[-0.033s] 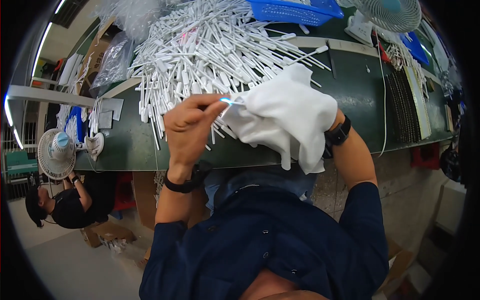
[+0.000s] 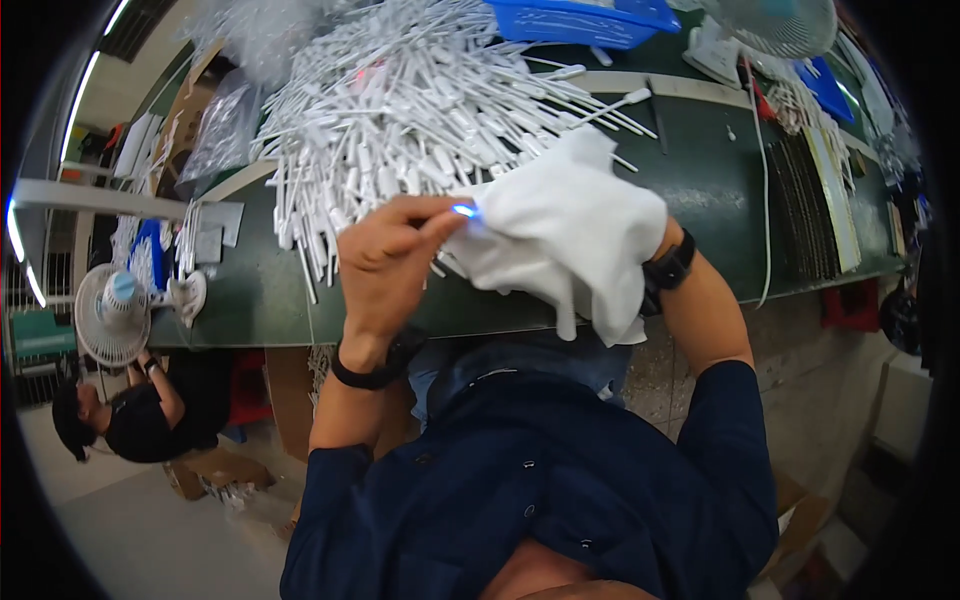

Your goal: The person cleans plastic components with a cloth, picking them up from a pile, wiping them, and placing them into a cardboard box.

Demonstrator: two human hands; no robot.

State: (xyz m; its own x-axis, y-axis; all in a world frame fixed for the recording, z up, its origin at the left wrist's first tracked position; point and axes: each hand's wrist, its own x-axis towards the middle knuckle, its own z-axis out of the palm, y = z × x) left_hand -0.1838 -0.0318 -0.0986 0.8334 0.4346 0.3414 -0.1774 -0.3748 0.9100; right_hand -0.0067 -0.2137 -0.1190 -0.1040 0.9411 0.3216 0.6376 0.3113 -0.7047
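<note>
My left hand (image 2: 383, 255) is closed in a pinch, thumb against forefinger, on a thin white stick with a blue-lit end (image 2: 465, 211). Most of that stick is hidden by the fingers and by a white cloth (image 2: 560, 205). The cloth hangs in loose folds over my right hand (image 2: 674, 238), which holds it up above the table's front edge; only the wrist side of that hand shows and its fingers are covered. Just beyond both hands lies a large heap of white plastic sticks with thicker handles (image 2: 400, 130).
A blue basket (image 2: 590, 28) stands behind the heap, with a fan (image 2: 775, 25) to its right. Dark slatted strips (image 2: 805, 215) lie on the green table (image 2: 705, 165) at right. Clear plastic bags (image 2: 220, 125) sit at left. Another fan (image 2: 112, 310) and a seated person (image 2: 150, 405) are far left.
My left hand has moved slightly to the right, bringing the glowing end up against the cloth. The thin length seen between fingers and cloth is now hidden.
</note>
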